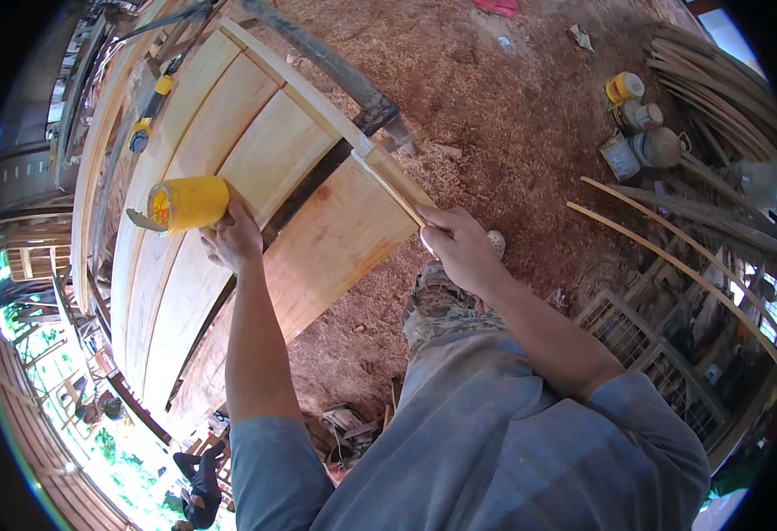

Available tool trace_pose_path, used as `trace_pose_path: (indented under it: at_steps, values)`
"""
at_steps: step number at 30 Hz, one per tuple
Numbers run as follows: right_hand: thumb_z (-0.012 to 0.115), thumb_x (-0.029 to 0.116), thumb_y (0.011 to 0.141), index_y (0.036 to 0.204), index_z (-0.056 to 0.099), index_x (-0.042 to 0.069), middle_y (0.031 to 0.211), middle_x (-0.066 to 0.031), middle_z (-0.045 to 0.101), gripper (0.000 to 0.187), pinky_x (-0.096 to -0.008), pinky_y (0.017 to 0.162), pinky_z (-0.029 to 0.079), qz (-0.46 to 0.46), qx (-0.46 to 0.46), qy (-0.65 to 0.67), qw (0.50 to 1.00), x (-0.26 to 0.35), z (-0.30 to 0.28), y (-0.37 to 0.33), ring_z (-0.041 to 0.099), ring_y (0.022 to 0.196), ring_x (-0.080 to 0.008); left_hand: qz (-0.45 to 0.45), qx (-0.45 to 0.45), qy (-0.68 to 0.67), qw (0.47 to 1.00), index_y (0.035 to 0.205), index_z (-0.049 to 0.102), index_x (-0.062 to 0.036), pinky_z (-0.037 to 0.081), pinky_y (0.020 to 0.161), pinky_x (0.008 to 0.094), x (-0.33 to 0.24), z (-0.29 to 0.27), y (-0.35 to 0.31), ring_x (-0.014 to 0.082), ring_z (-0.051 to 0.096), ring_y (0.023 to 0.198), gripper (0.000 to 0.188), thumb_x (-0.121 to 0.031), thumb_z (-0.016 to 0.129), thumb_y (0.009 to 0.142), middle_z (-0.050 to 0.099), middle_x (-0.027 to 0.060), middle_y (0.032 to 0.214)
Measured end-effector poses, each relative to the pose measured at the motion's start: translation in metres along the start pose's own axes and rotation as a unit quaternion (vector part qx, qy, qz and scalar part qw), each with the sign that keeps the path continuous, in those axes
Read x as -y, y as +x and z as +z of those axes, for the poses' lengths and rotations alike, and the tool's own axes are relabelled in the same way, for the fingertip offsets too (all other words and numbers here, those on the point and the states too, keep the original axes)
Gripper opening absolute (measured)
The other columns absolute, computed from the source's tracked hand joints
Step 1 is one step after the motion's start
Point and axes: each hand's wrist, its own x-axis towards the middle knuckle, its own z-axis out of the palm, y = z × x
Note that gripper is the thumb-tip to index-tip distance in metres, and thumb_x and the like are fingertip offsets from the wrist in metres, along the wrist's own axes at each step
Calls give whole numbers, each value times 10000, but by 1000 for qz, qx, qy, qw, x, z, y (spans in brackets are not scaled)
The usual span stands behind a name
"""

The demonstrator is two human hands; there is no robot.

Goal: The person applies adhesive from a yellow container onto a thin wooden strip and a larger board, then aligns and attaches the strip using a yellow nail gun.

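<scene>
My left hand [233, 234] is closed round the base of a yellow jar [195, 203] tipped on its side over the planks. The jar's open mouth points left, showing yellow-orange stuff inside, and a flat grey blade [144, 219] juts from it. My right hand [459, 243] is closed on a thin wooden stick [397, 192] that runs along the end of the nearest board [344, 230]. Whether the stick is loose or fixed there, I cannot tell. Long curved planks [247, 146] lie side by side, with a dark gap before the nearest board.
A yellow-and-black tool [149, 115] rests at the planks' far left. A metal beam [317, 57] crosses beyond them. Wood shavings cover the floor [494, 115]. Right are several tubs [625, 87], long bent strips [698, 261] and grey crates [618, 323]. Another person [201, 487] is lower left.
</scene>
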Motion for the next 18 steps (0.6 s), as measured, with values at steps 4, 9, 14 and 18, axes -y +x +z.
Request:
trace_pose_path:
  at_steps: [4,9,14,18]
  values:
    - [615,154,967,1311,660,73,1070,-196,590,356,-368,893,493,-30,-37,-33,998,-19,-2,-9,624,974,-295,3,-9,2,1000,1404,581,-36,171,1203,564,1,-1,0,329,222,1498,793,-643,346,952,242,160,1642]
    - [616,153,968,1311,659,66,1036,-182,585,357,-362,883,488,-47,-59,-42,996,-18,-2,-16,618,950,-289,-4,1,9,1000,1471,522,-82,216,1184,522,-5,-5,-2,307,264,1491,822,-678,335,937,255,167,1644]
    - [625,151,964,1310,660,66,1024,-176,584,358,-355,852,491,-22,-37,-6,999,-22,-8,-19,617,929,-284,-3,-5,36,999,1472,522,-91,224,1178,521,1,-1,3,308,269,1488,816,-678,332,938,266,172,1638]
    - [625,163,965,1310,663,82,1031,-183,585,356,-363,854,495,-23,-36,-56,997,-22,-11,-29,620,927,-293,3,-21,14,1000,1468,525,-86,223,1178,520,3,2,2,307,263,1490,819,-676,336,933,266,171,1639]
